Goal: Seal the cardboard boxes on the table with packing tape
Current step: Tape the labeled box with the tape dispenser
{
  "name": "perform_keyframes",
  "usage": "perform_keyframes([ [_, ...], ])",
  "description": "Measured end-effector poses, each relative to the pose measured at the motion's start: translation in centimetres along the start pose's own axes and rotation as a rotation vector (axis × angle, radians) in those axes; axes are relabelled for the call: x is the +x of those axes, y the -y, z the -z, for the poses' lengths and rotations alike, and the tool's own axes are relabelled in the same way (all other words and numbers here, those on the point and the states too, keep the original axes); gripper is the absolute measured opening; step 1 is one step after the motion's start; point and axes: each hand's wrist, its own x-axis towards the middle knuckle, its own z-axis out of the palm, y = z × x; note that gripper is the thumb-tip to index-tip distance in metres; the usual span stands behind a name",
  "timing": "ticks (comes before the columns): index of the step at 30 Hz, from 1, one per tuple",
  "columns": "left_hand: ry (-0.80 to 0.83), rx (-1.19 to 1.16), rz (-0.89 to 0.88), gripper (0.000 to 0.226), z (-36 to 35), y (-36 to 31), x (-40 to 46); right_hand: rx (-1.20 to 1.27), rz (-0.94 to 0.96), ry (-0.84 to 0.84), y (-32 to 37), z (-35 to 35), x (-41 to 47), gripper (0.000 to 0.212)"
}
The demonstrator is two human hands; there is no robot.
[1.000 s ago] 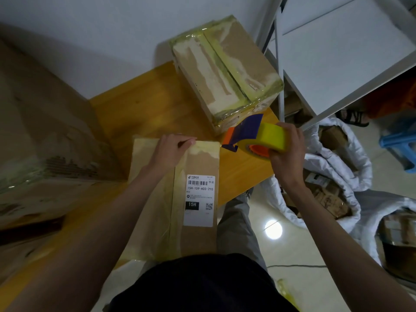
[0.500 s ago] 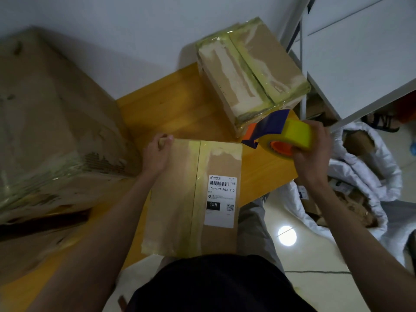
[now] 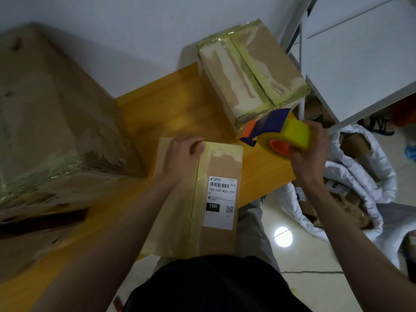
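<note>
Two hands: one presses a flat cardboard box (image 3: 198, 199), one grips glossy tape (image 3: 290, 136).

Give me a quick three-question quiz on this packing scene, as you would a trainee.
1. True or false: the right hand holds the tape dispenser above the table.
2. Where does the left hand rest? A) on the big box B) on the far end of the labelled box C) on the far box
3. Fill in: the white label lies to the ____ of the labelled box's taped centre seam.

Key: 1 true; 2 B; 3 right.
</note>
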Motion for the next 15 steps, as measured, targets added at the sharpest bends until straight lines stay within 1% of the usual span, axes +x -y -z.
perform_keyframes([
  [2,0.113,-0.04,-0.034,0.044,-1.2,-2.1,0.5,0.003,-0.006,-0.009,-0.3,-0.1,0.0,0.056],
  [4,0.215,-0.066,-0.074,0.045,-2.5,-4.6,0.7,0.002,-0.016,-0.014,-0.5,-0.1,0.0,0.055],
  [5,0.24,-0.081,-0.094,0.044,-3.2,-5.8,0.8,-0.003,-0.022,-0.019,-0.6,-0.1,-0.1,0.055],
  [7,0.219,-0.084,-0.114,0.043,-4.6,-7.3,0.9,-0.017,-0.026,-0.026,-0.7,0.1,-0.2,0.056],
  [9,0.153,-0.003,-0.107,0.039,-5.7,-8.0,1.1,-0.028,-0.031,-0.035,-1.0,0.4,-0.2,0.059],
  [12,0.095,0.08,-0.031,0.018,-6.7,-8.8,1.6,-0.027,-0.049,-0.07,-1.3,1.0,-0.2,0.061],
  [13,0.097,0.096,-0.001,0.015,-6.8,-9.4,1.8,-0.026,-0.054,-0.08,-1.4,1.2,-0.2,0.061],
  [15,0.124,0.129,0.056,0.017,-7.1,-10.5,2.3,-0.027,-0.07,-0.093,-1.2,1.6,-0.5,0.062],
])
